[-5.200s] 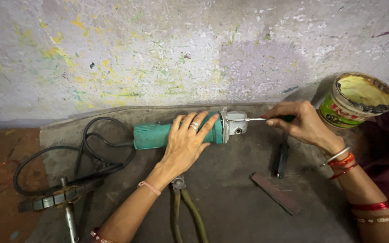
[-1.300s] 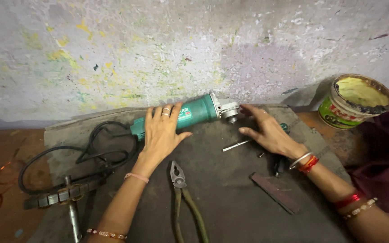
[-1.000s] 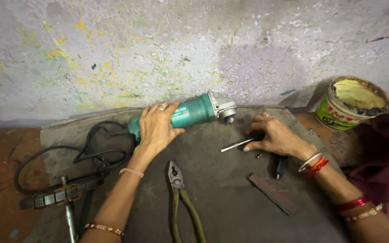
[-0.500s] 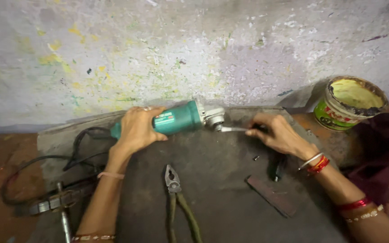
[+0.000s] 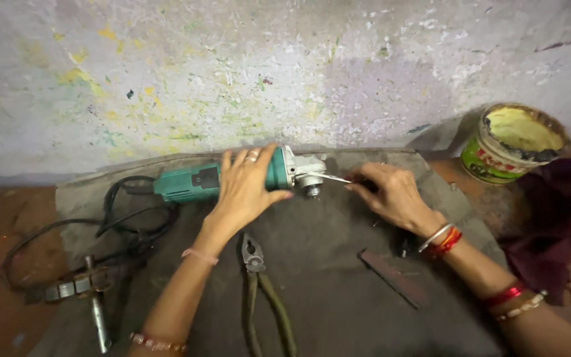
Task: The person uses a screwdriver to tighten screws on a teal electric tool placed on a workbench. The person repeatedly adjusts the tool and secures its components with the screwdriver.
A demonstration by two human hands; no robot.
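A green angle grinder [image 5: 196, 182] lies on a dark mat [image 5: 338, 277] near the wall, its grey metal head [image 5: 306, 173] pointing right. My left hand [image 5: 247, 188] lies over the grinder's body, fingers wrapped on it. My right hand [image 5: 390, 195] grips a screwdriver by its handle; the thin metal shaft [image 5: 334, 178] reaches left and its tip touches the grinder's head. The handle is mostly hidden in my fingers.
Pliers [image 5: 259, 291] lie on the mat below my left hand. A flat dark bar [image 5: 391, 276] rests near my right forearm. The grinder's black cable [image 5: 127, 218] coils at left beside a metal rotor shaft [image 5: 90, 297]. A paint tin [image 5: 510, 142] stands at right.
My right hand picked the screwdriver up off the mat and brought its tip to the grinder's head. My left hand turned the grinder level and kept holding its body.
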